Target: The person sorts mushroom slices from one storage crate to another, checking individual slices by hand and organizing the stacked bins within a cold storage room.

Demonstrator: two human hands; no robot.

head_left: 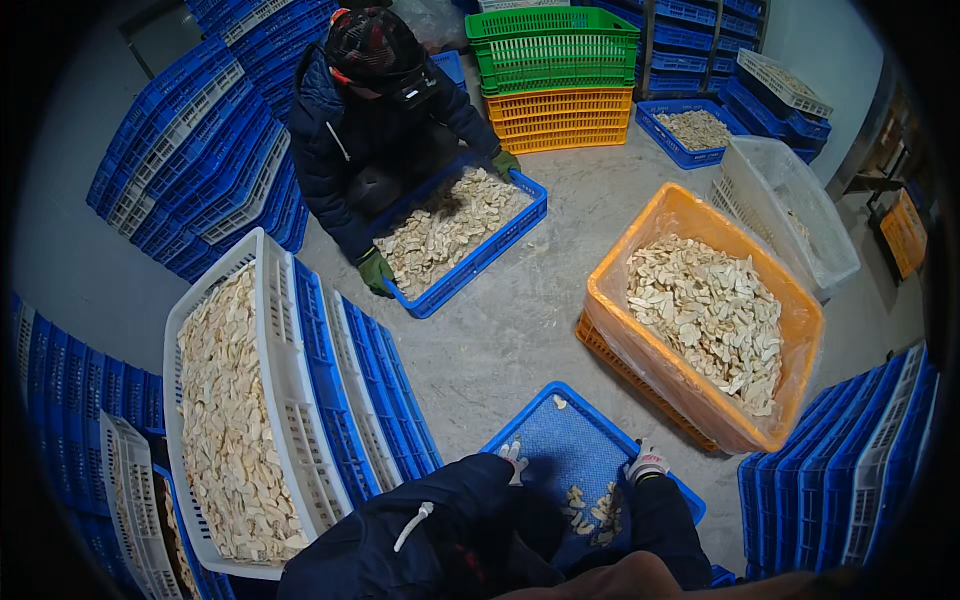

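In front of me is a shallow blue mesh tray (580, 440), tilted away from my body. A small heap of pale dried slices (592, 515) lies near its close end, and a single slice sits by the far corner. My left hand (513, 462), in a whitish work glove, grips the tray's left rim with its fingers over the inside. On the opposite rim, my gloved right hand (648, 460) is closed round the edge. My dark sleeves cover part of the tray's near side.
To the right stands an orange crate (600, 285), plastic-lined and full of slices. A white slice-filled tray (265, 400) tops a stack at left. Ahead, a crouching person (345, 130) in green gloves holds another blue tray (480, 265) of slices. Stacked blue trays (850, 450) rise at right.
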